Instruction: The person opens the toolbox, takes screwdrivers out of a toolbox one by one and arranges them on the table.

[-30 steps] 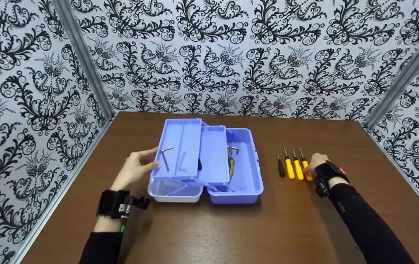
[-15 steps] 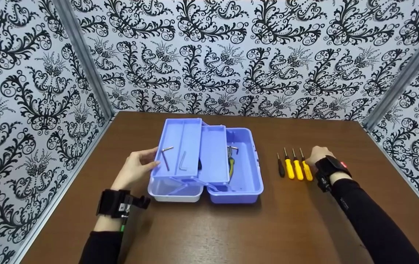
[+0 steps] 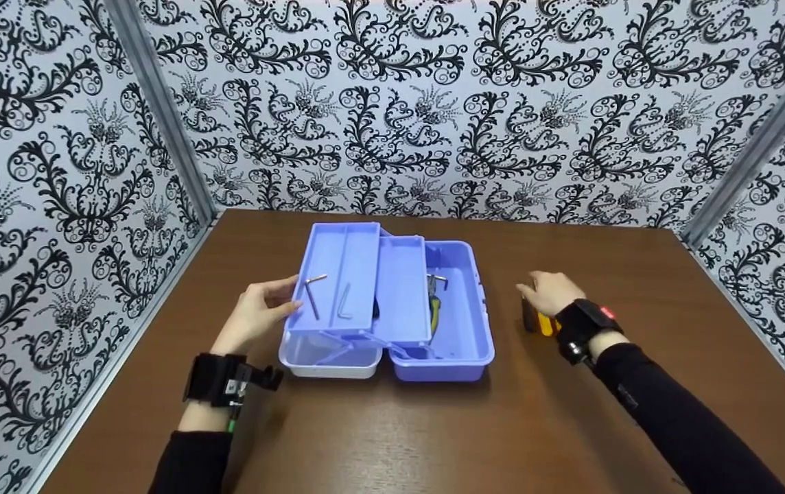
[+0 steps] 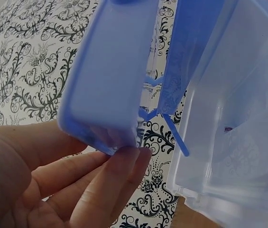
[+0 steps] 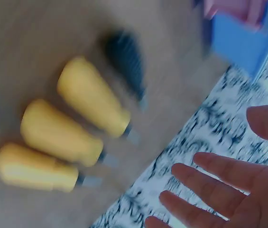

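On the left, my left hand (image 3: 259,309) pinches the outer side of the toolbox's upper tray (image 3: 358,254); the left wrist view shows thumb and fingertips (image 4: 124,159) at the tray's corner. The lilac toolbox (image 3: 444,372) stands unfolded, its trays swung out to the left. My right hand (image 3: 552,293) is spread over a row of screwdrivers, holding nothing. In the right wrist view lie three yellow-handled screwdrivers (image 5: 60,133) and a black-handled screwdriver (image 5: 124,59), side by side. In the head view the hand hides most of them.
Two hex keys lie in the upper tray, a dark hex key (image 3: 311,302) and a silver hex key (image 3: 343,305). Green-handled pliers (image 3: 435,315) rest in the toolbox's deep part, partly under the lower tray (image 3: 399,288). Patterned walls (image 3: 420,103) enclose the brown table (image 3: 392,439).
My right hand has left the rightmost yellow screwdriver and moved left over the row, now covering most of it. My left hand stays on the tray.
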Demonstrator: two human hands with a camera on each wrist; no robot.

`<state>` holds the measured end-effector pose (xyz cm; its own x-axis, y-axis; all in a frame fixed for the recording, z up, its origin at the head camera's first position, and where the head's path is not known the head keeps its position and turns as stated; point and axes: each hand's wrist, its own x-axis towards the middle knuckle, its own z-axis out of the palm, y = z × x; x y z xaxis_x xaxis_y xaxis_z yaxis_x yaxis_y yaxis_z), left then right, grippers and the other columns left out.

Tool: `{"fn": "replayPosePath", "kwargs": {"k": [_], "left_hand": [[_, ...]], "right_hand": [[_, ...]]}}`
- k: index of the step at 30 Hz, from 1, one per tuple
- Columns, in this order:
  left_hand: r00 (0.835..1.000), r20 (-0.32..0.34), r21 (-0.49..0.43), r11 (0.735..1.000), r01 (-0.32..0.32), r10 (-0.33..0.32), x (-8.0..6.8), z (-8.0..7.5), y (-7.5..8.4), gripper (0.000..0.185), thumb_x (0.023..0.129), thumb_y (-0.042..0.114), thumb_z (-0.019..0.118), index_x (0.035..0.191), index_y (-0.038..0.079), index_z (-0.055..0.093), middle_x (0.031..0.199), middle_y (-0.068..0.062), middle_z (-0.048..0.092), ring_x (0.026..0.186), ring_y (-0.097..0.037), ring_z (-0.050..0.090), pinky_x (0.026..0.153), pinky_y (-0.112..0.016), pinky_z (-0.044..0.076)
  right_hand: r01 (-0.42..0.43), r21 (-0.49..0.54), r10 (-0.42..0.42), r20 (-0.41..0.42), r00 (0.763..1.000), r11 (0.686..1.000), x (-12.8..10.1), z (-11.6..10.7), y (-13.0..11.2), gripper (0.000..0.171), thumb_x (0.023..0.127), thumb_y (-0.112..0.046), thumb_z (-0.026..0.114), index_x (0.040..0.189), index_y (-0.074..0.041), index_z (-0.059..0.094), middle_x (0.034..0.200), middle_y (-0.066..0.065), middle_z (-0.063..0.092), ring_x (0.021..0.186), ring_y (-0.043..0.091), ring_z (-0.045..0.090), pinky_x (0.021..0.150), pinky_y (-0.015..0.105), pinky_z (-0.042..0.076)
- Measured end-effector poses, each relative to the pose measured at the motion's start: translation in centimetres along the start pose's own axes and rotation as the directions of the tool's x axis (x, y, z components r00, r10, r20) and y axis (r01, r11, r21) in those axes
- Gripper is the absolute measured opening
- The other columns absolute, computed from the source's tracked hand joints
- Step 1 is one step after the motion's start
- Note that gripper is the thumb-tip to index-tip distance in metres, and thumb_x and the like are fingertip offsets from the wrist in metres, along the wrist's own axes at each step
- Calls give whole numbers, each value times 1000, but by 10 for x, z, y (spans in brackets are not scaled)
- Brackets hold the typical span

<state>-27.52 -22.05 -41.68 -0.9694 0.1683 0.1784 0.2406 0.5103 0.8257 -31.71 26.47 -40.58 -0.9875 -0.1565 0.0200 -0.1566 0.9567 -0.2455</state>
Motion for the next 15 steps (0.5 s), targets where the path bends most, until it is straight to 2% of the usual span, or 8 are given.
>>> {"fn": "replayPosePath", "kwargs": {"k": [3, 7, 12, 15], "left_hand": [[1000, -1, 1, 1000, -3, 3, 0, 0, 0, 50, 92, 9, 68, 139, -4, 52, 119, -25, 68, 102, -31, 68, 83, -19, 54], [1000, 4, -15, 1000, -4, 4, -1, -1, 1, 52, 92, 11, 68, 139, -2, 52, 124, -24, 67, 107, -32, 67, 89, -28, 56], [1000, 15, -43, 999, -12, 13, -3, -2, 1, 55, 92, 14, 69, 141, 0, 51, 130, -24, 63, 115, -36, 65, 98, -40, 54], [999, 23, -57, 998, -25, 26, -4, -3, 0, 57, 94, 14, 67, 144, -2, 47, 133, -26, 60, 119, -38, 62, 101, -44, 52]], "right_hand": [[72, 76, -70, -30, 997, 994, -2, 11, -12, 55, 102, -29, 45, 130, 18, 52, 128, 38, 56, 119, 55, 54, 104, 60, 43], [120, 178, -116, -31, 993, 977, -5, 21, -26, 53, 102, -28, 44, 128, 18, 54, 127, 37, 58, 119, 54, 54, 104, 58, 44], [98, 298, -113, 35, 993, 950, -13, 27, -39, 52, 103, -28, 43, 131, 14, 54, 130, 34, 58, 124, 50, 53, 105, 57, 44], [85, 377, -122, 77, 989, 922, -14, 32, -43, 48, 104, -25, 42, 130, 13, 56, 128, 33, 60, 122, 47, 56, 103, 55, 46]]}}
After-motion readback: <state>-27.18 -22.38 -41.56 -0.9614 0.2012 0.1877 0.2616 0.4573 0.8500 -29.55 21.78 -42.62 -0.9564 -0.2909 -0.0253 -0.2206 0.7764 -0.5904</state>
